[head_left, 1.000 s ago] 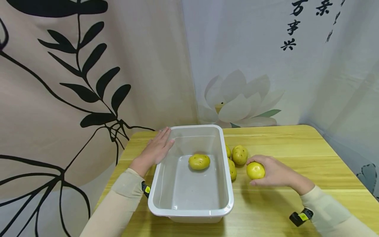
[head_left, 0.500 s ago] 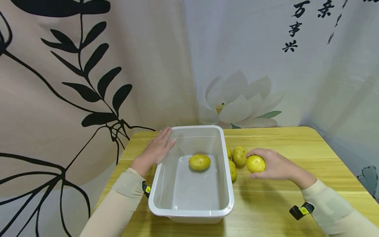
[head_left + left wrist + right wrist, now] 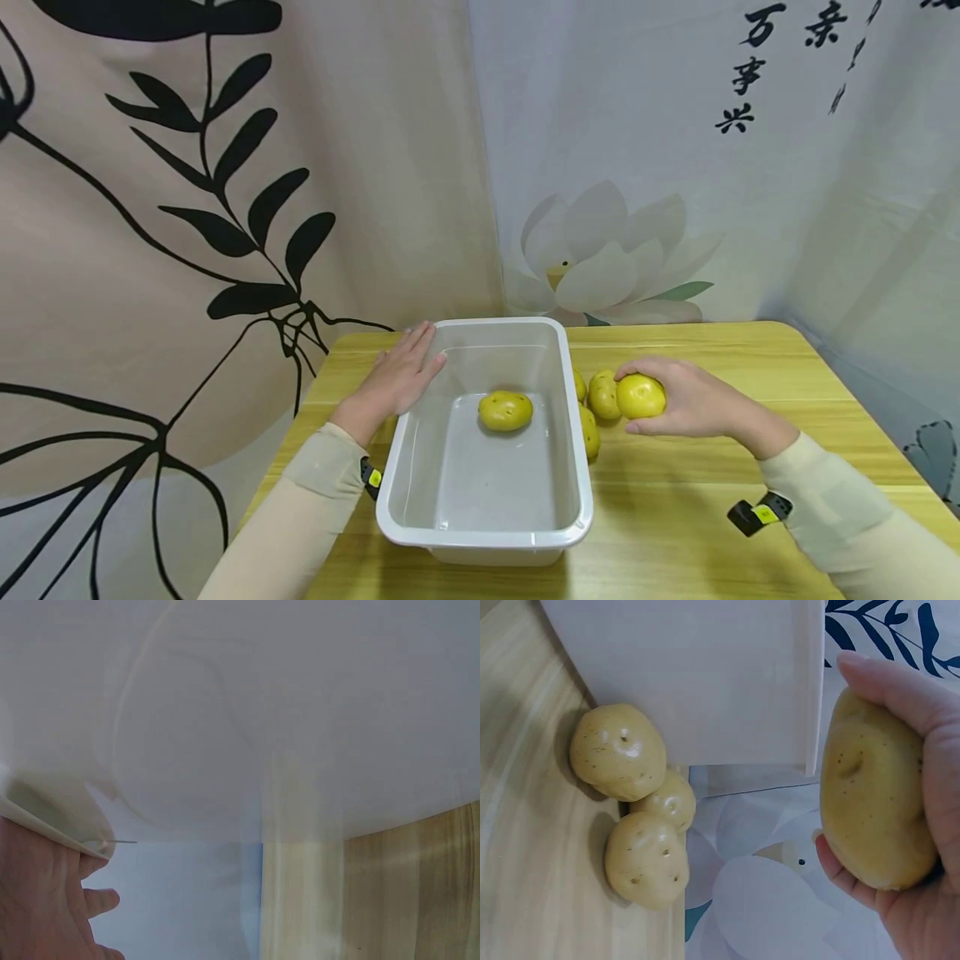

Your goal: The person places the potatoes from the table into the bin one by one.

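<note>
Looks like early days: of 5 potatoes visible, only 1 is in. Tub potato [image 3: 505, 411] lies on its side on the floor of the tub [image 3: 483, 539], past the middle twd the far end, w/ lots of bare base in front. 1 more is in transit, 3 left outside on the counter [image 3: 645, 533]: near potato [image 3: 619, 752], back potato [image 3: 667, 801] (part hidden) & outer potato [image 3: 646, 860], all bunched by the tub's R wall. Can't tell if any touch the wall.

Held potato [image 3: 641, 397] is in the R hand [image 3: 693, 400], thumb one side, fingers other, firm grasp; seems off the counter, outside the tub, close to the outer potato, not over the rim yet.

L hand [image 3: 397, 379] grasps no potato: fingers out straight along the tub's L rim nr far corner, thumb spread inward, prob. steadying it. Tub potato sits btwn the hands, touched by neither.
</note>
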Demonstrator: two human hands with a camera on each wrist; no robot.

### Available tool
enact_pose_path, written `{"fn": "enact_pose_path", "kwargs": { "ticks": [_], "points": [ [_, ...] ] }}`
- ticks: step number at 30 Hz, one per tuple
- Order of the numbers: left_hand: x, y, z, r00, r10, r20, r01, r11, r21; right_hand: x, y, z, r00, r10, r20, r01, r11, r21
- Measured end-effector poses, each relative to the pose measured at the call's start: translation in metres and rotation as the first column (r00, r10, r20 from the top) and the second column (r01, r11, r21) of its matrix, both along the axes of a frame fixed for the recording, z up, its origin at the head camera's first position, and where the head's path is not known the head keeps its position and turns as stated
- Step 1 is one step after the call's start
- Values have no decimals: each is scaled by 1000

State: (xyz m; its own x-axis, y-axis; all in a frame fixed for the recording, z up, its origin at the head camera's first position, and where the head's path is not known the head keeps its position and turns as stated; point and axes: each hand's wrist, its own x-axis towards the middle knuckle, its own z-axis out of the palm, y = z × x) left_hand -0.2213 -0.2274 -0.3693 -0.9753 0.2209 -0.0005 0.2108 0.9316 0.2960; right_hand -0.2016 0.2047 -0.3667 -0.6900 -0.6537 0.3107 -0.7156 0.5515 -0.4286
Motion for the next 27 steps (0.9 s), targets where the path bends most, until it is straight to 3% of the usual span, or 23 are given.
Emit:
{"fn": "enact_pose_path", "kwargs": {
  "ticks": [27],
  "points": [
    [-1,0,0,1000,-11,4,11,1000,-17,-9,-44,48,992,110,-65,-107,993,41]
  ]
}}
